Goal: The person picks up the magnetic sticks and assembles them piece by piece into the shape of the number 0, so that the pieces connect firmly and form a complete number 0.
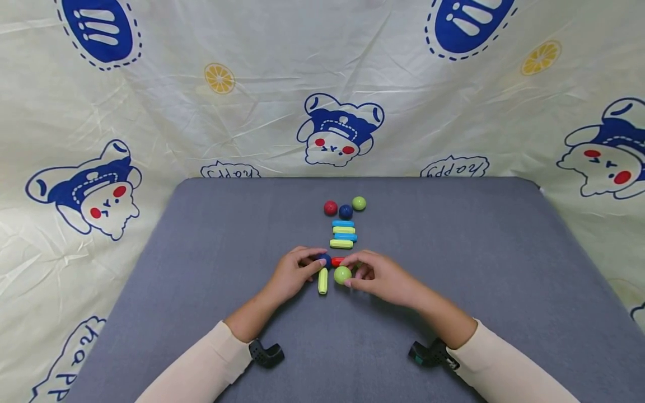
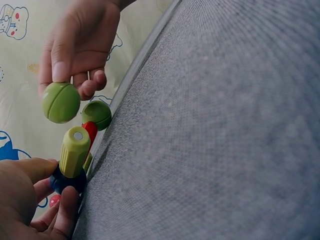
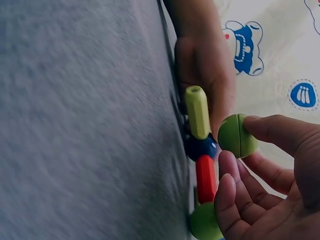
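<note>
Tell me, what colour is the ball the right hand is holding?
The ball is green, and it shows best in the right wrist view.

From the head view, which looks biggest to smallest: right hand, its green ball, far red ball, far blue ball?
Right hand
Held green ball
Far red ball, far blue ball: too alike to rank

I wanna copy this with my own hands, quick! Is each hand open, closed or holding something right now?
Left hand: holding a dark blue ball.
Right hand: holding a green ball.
</note>
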`<state>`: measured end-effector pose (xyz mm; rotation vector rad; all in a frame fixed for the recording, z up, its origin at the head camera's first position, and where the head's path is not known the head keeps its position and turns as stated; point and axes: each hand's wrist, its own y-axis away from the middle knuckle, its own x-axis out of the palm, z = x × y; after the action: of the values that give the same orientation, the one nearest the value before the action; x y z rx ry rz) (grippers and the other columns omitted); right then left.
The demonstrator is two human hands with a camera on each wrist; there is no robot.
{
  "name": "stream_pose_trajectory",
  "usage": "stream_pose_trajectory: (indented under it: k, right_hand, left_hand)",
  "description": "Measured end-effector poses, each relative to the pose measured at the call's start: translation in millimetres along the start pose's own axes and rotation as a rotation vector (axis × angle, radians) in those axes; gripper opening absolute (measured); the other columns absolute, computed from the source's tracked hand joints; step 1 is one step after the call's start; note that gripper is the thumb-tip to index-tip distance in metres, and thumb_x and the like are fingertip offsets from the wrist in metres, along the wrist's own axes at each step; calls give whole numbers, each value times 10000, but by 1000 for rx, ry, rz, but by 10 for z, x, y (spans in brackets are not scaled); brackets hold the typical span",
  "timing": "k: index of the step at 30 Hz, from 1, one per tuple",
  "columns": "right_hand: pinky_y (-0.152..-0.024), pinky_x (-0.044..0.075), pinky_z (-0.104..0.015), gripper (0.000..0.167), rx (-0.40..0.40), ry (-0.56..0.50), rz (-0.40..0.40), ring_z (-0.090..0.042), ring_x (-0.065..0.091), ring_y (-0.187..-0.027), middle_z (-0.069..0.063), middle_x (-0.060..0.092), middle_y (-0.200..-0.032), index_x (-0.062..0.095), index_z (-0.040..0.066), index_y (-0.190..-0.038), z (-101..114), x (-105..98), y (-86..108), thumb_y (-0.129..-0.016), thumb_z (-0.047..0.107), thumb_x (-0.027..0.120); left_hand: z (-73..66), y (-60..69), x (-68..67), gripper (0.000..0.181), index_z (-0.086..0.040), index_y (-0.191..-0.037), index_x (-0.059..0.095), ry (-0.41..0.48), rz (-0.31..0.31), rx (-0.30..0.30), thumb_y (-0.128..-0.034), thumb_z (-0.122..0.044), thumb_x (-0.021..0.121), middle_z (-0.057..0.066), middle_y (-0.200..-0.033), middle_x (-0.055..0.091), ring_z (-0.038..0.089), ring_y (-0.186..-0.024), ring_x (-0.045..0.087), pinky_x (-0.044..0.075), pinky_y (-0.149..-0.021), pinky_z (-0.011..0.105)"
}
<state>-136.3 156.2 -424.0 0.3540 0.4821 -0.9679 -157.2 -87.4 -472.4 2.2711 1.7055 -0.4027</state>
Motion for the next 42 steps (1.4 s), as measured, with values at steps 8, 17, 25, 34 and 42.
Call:
stream_pose_trajectory:
  k: [8, 17, 25, 34, 42]
  right_hand:
    - [-696, 521, -230, 289, -48, 32, 80, -84, 618, -802, -1, 662, -1015, 684, 167, -1195, -21, 128, 28, -923, 231, 757]
    - [-726, 534, -220, 295, -79, 61, 144, -35, 609, -797, 50, 671, -955, 694, 191, -1203, -15, 244, 16, -924, 266, 756]
    - [-737, 534, -217, 308, -93, 64, 165, -24, 598, -813, 33, 667, -988, 693, 198, -1218, 21, 307, -11, -921, 243, 757]
    - [-747, 534, -205, 325, -99, 101, 172, -8, 587, -832, 45, 646, -1046, 690, 193, -1238, 9, 368, -40, -922, 230, 756]
    - [-749, 532, -206, 333, -94, 78, 169, -14, 592, -836, 41, 640, -1047, 687, 198, -1252, -9, 401, -36, -926, 219, 753]
  left_hand:
    - [2, -12, 0, 303, -170, -1254, 725, 0, -6, 7, -961, -245, 708, 76, -1126, 637, 118, -742, 605, 551, -651, 239]
    - [-2, -16, -7, 304, -170, -1255, 724, 2, -6, 18, -965, -258, 704, 75, -1095, 631, 123, -754, 605, 549, -652, 237]
    - [-4, -21, -3, 297, -168, -1244, 729, 8, -5, 24, -961, -255, 710, 72, -1075, 627, 117, -728, 602, 540, -643, 237]
    - [-8, -13, -4, 291, -183, -1238, 733, 17, 1, 23, -958, -261, 712, 68, -1070, 628, 121, -743, 606, 544, -648, 242]
    - [-10, -2, -3, 290, -192, -1239, 732, 8, -1, 20, -959, -265, 711, 67, -1073, 629, 120, -722, 598, 535, -635, 241]
